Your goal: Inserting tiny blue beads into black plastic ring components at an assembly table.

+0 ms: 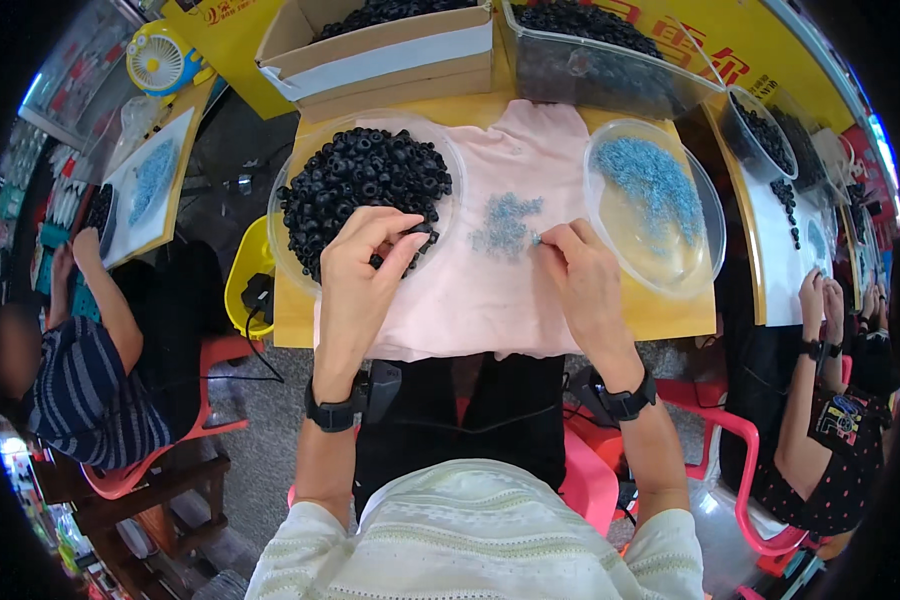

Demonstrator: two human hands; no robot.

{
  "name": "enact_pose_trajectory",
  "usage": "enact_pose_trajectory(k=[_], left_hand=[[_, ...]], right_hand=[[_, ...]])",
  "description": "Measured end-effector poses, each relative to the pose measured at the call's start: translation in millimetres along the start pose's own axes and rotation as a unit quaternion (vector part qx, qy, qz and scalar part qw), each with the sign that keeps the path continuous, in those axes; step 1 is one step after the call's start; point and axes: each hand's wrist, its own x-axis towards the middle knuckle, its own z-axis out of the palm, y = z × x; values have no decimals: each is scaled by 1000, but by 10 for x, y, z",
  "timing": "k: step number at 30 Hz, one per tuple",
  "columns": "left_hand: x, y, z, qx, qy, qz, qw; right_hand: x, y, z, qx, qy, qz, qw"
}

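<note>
The left hand reaches palm-down over the clear round dish, fingertips pinching a black ring at its near edge. The right hand, knuckles up, pinches a small blue-grey piece on the pink cloth.

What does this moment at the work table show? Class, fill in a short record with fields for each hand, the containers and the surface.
Left hand: left hand pinches a black ring at the edge of the clear dish of black rings
Right hand: right hand fingertips touch the loose pile of small blue pieces
Other container: clear dish of blue pieces, to the right
Surface: pink cloth over a wooden table
Behind: cardboard box and clear tub, both holding black rings
</note>
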Motion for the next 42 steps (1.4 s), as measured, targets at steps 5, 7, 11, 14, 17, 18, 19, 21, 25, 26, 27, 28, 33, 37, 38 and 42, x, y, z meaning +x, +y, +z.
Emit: enact_pose_trajectory(k=[5,7,11,14,17,18,19,21,25,26,27,28,33,37,38,42], left_hand=[[-218,108,226,-16,-55,56,997],[-340,88,399,-41,-102,43,993],[-445,-147,563,73,-121,151,978],[-453,-81,509,68,-138,121,981],[-430,4,470,79,-144,97,982],[-429,25,481,69,-133,96,984],[-421,45,507,59,-122,96,986],[-394,47,560,54,-103,109,987],[-295,46,679,68,-85,123,986],[-269,58,713,69,-84,115,987],[-238,72,748,77,-77,127,986],[-206,85,785,84,-70,139,984],[-80,0,921,98,-72,159,980],[-62,-63,988,115,-71,160,978],[-64,-70,1000,114,-69,159,978],[-52,-44,1022,118,-61,166,977]], right_hand=[[-21,9,-24,37,2,7,999],[-18,-44,-54,37,-9,17,999],[-4,-84,-2,26,8,6,1000],[-11,22,48,10,19,-13,1000],[-15,64,58,36,17,-2,999],[-28,66,50,48,19,0,999],[-39,58,29,59,21,2,998],[-57,49,-14,96,16,15,995],[-72,33,-107,180,-18,56,982],[-72,33,-126,197,-28,67,978],[-69,37,-133,219,-33,82,972],[-65,42,-136,242,-38,96,965],[-57,31,-159,322,-76,154,931],[-92,78,-133,313,-63,149,936],[-103,79,-134,302,-57,145,940],[-135,82,-108,309,-10,142,940]])
